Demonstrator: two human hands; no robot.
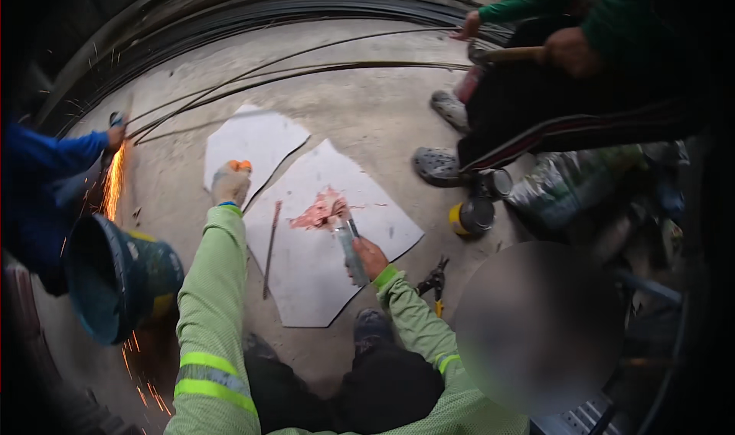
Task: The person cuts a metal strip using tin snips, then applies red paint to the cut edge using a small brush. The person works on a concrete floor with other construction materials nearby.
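My left hand (232,182), in a pale glove with orange at the fingertips, is closed over a white sheet (253,140). Whether it grips anything is hidden. My bare right hand (371,258) is wrapped around a flat, greyish spatula-like tool (348,247). The tool's far end meets a smear of reddish-pink paste (315,211) on a second white sheet (306,282), which lies nearer my feet. A thin rusty rod (272,247) rests along that sheet's left side.
A person in blue (46,167) at left holds a grinder (115,121) throwing sparks. A dark bucket (115,278) lies tipped nearby. Long bars (306,69) cross behind. At right sit a person in green holding a hammer (509,55), cans (476,217) and pliers (435,286).
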